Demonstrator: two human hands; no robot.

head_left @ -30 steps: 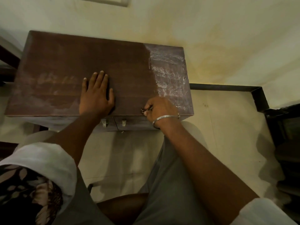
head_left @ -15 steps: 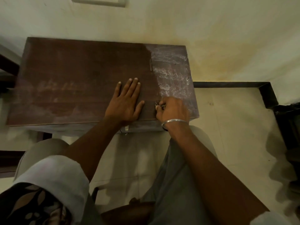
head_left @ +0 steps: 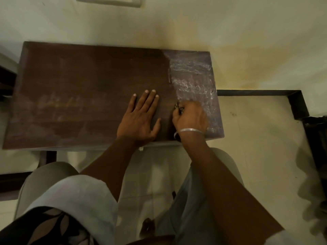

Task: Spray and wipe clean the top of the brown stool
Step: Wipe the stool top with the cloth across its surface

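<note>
The brown stool (head_left: 88,82) fills the upper middle of the head view, seen from above. Its right strip (head_left: 192,76) carries a pale, streaky film; the rest of the top is darker with faint smears at the left. My left hand (head_left: 141,119) lies flat on the top with fingers spread, near the front edge. Just to its right, my right hand (head_left: 190,117) is curled around a small dark wad (head_left: 178,107) pressed on the top at the edge of the pale strip. The wad is mostly hidden by the fingers. A silver bangle circles the right wrist.
The stool stands against a cream wall (head_left: 194,23). A dark skirting (head_left: 256,92) runs along the floor to the right, with dark furniture (head_left: 316,147) at the right edge. My knees in grey trousers (head_left: 203,200) sit below the stool's front edge on pale floor tiles.
My left hand slid right across the top and now lies beside the right hand. My right hand moved right and a little away from the front edge, into the pale strip.
</note>
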